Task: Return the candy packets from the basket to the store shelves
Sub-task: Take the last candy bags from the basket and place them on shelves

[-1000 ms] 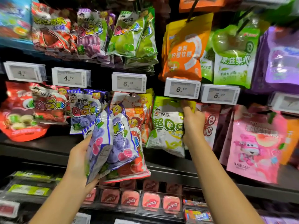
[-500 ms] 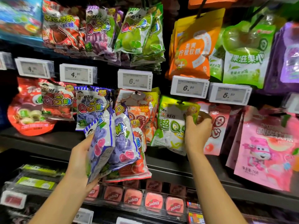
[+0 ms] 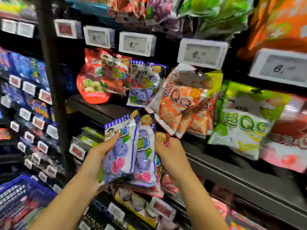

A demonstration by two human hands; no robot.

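Note:
My left hand (image 3: 98, 158) grips a bunch of candy packets, with two purple grape packets (image 3: 131, 151) in front. My right hand (image 3: 171, 155) pinches the top of a red packet (image 3: 163, 138) at the back of that bunch. All of this is held in front of the shelf edge, below the hanging rows. On the hooks above hang a matching purple packet (image 3: 142, 85), red packets (image 3: 113, 75), orange packets (image 3: 181, 100) and a green packet (image 3: 244, 120). The blue basket (image 3: 21, 195) shows at the lower left.
Price tags (image 3: 201, 53) line the shelf rails above the hanging packets. A dark upright post (image 3: 53, 90) divides this bay from blue goods on the left. Small boxed sweets (image 3: 136, 201) fill the trays below my hands. Pink packets (image 3: 289, 146) hang at the far right.
My right hand let go of the green packet on its hook and came down to the bunch in my left hand. The view swung left and down, and the basket came into sight.

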